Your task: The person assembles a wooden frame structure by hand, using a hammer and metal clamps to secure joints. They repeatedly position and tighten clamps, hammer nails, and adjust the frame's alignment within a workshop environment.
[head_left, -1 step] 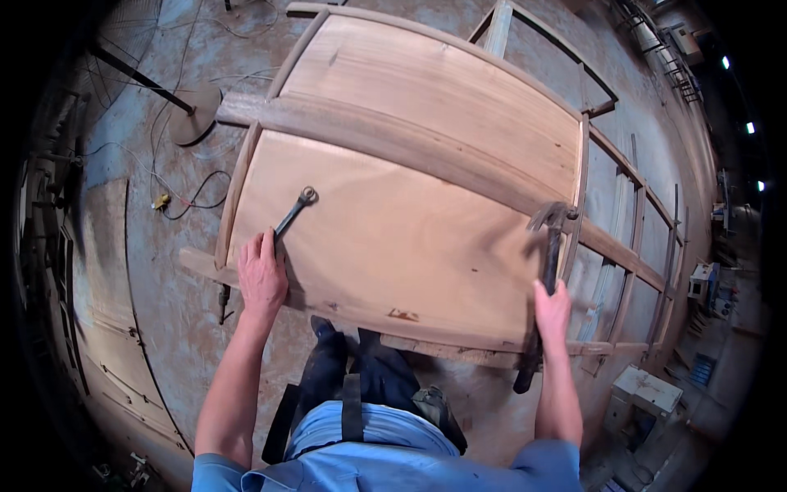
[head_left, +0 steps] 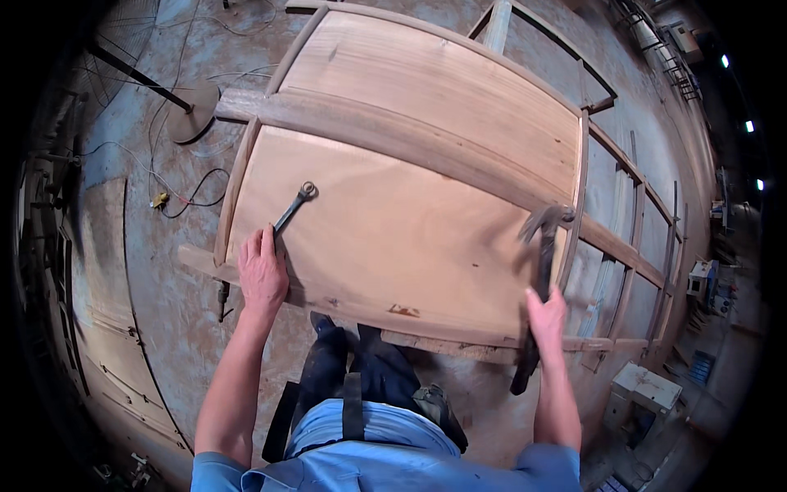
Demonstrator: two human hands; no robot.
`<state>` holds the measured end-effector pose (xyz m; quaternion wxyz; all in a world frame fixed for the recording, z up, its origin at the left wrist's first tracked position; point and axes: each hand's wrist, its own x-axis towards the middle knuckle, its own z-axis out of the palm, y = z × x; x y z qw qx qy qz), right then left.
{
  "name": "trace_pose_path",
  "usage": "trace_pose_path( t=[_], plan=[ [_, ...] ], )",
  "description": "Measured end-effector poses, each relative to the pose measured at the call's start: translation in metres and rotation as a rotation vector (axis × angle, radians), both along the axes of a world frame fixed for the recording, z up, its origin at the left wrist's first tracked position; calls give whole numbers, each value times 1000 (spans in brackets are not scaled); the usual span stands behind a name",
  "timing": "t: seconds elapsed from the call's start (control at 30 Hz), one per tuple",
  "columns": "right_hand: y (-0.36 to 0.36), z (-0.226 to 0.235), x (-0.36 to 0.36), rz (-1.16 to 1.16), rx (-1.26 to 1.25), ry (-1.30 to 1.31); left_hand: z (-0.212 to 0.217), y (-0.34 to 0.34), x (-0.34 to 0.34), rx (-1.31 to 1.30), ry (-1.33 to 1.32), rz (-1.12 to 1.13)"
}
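Hammer (head_left: 544, 259) in your right hand (head_left: 546, 318), you stand at the near edge of the framed wooden panel (head_left: 393, 230). That hand is closed around the dark handle partway along, and the butt pokes out below your fist, past the panel's near edge. The head is blurred above the panel's right end; you cannot tell from this view whether it touches the wood. Your left hand (head_left: 262, 275) is narrow around the lower end of a wrench (head_left: 289, 214), whose ring end points away from you over the panel's left half.

Expect the hammer to be stiff and head-heavy: a hold nearer the butt would likely give more swing, while your mid-handle grip should give more control. The wrench is probably hard, slim and lighter, easy to keep by its shank. The panel's flat sheet could dent under a steel edge; its thick middle rail (head_left: 369, 131) seems the sturdier place to take hold.

Just beyond the panel's right end, an open wooden frame (head_left: 627, 256) crowds the space beside your hammer. By the panel's near left corner sits a dark metal piece (head_left: 223, 301) that a leg could catch. Farther left of the panel, a cable with a yellow connector (head_left: 160, 199) lies on the floor (head_left: 164, 271), and a round-based stand (head_left: 190, 120) is near its far left corner. Well apart, past the panel's near right corner, is a pale box-shaped machine (head_left: 648, 385).
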<state>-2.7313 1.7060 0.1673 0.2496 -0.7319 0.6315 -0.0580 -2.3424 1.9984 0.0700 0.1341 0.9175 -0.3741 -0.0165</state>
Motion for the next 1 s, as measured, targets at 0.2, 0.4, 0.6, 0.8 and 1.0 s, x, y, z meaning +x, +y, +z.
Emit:
trace_pose_path(
  t=[0.2, 0.4, 0.6, 0.8, 1.0],
  plan=[
    [123, 31, 25, 470, 190, 1, -13, 2, -5, 16, -68, -23],
    [176, 7, 9, 1042, 133, 257, -12, 5, 2, 49, -60, -81],
    [175, -3, 17, 1222, 156, 396, -19, 10, 4, 67, -113, -79],
    [189, -11, 15, 1038, 139, 386, -12, 8, 3, 75, -65, -87],
    [176, -3, 25, 1124, 157, 420, -8, 8, 4, 71, -73, -104]
  ],
)
